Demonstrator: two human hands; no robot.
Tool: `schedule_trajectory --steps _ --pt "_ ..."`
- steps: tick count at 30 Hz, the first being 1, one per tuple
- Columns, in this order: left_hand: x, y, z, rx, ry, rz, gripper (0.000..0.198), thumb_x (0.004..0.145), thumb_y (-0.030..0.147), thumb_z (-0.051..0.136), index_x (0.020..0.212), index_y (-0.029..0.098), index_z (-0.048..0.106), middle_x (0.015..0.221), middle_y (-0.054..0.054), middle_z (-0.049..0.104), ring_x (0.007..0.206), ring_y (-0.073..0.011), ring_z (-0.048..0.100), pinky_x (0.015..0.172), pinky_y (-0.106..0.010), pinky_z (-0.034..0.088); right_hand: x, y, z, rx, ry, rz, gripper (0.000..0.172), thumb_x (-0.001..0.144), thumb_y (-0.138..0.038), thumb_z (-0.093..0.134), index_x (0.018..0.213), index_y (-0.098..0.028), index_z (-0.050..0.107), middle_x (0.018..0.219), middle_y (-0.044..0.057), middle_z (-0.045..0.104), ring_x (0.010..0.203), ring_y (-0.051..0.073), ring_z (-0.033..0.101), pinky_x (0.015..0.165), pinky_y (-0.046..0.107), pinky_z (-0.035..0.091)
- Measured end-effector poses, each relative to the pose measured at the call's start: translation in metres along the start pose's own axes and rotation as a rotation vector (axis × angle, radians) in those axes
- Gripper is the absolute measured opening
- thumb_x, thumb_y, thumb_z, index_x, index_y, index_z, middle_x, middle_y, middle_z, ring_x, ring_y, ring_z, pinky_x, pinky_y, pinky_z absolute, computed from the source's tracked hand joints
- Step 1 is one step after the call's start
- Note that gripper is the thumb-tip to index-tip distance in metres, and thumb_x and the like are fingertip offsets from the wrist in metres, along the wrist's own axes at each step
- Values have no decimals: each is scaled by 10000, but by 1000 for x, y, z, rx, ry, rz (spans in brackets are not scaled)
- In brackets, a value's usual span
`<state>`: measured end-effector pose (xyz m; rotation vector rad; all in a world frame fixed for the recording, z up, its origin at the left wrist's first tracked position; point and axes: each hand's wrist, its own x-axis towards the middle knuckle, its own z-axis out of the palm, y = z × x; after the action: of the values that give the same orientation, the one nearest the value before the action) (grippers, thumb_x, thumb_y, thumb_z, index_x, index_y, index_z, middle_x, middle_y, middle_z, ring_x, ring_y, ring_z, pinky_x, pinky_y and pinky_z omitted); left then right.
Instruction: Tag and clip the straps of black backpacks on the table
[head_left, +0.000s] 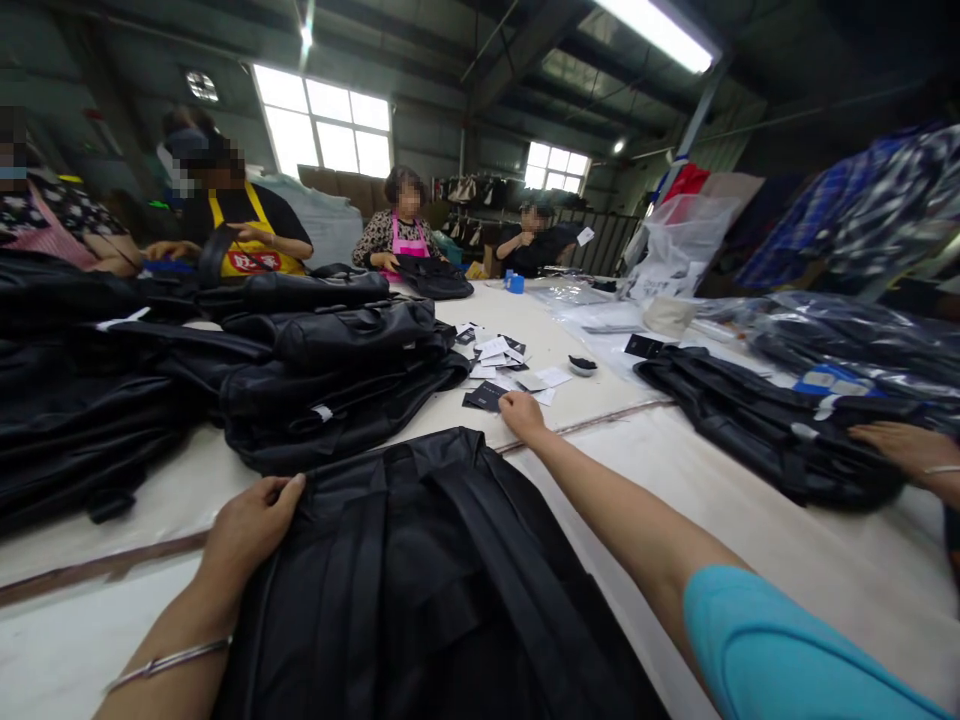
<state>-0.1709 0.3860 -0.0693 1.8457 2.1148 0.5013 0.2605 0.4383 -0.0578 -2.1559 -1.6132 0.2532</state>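
A black pleated garment (pixel 427 580) lies spread on the white table (pixel 675 480) right in front of me. My left hand (pixel 251 525), a bangle on its wrist, grips the garment's upper left edge with curled fingers. My right hand (pixel 521 415) is stretched far forward. Its fingers are curled down at a scatter of black and white paper tags (pixel 499 370). It touches a dark tag (pixel 486 397), but what the fingers hold is hidden.
Piles of black garments (pixel 322 380) fill the left of the table. Another black garment (pixel 765 420) and bagged ones (pixel 847 335) lie to the right, with a co-worker's hand (pixel 911 450) beside them. Several people sit at the far end. A small dish (pixel 582 365) stands near the tags.
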Motion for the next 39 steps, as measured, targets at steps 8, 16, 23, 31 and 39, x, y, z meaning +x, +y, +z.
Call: schedule_trajectory --steps 8,16,23,31,39 --pt "1 -2 2 -16 20 15 510 823 586 413 993 206 708 977 -98 724 966 -317 650 845 -386 490 56 4 22 18 -68 138 286 798 -263 654 1001 -66 698 1122 252 637 1116 329 572 909 378 426" --pt "0 -3 0 -43 17 33 513 815 588 414 973 206 718 942 -87 732 927 -307 663 809 -370 498 72 8 -7 410 -118 85 330 916 -345 565 1184 -152 565 1178 86 586 994 212 602 832 410 525" --pt "0 -5 -1 -65 6 38 510 821 595 402 972 211 703 966 -86 726 952 -303 656 819 -364 492 66 9 -71 784 -86 91 147 857 -261 587 803 -124 579 734 42 640 634 128 622 584 244 477" --pt "-3 0 -4 -41 81 30 504 823 566 438 1022 163 668 1001 -130 700 975 -320 635 863 -395 485 32 -64 -95 1224 -223 -31 198 843 -269 521 718 -216 378 521 -81 414 425 80 453 458 195 395" --pt "-53 69 -52 -279 657 438 277 886 320 488 1095 178 600 1067 -90 627 1021 -220 582 950 -324 452 -63 -170 -37 1621 -583 98 265 962 -441 355 911 -208 470 793 36 642 792 173 678 761 339 540"
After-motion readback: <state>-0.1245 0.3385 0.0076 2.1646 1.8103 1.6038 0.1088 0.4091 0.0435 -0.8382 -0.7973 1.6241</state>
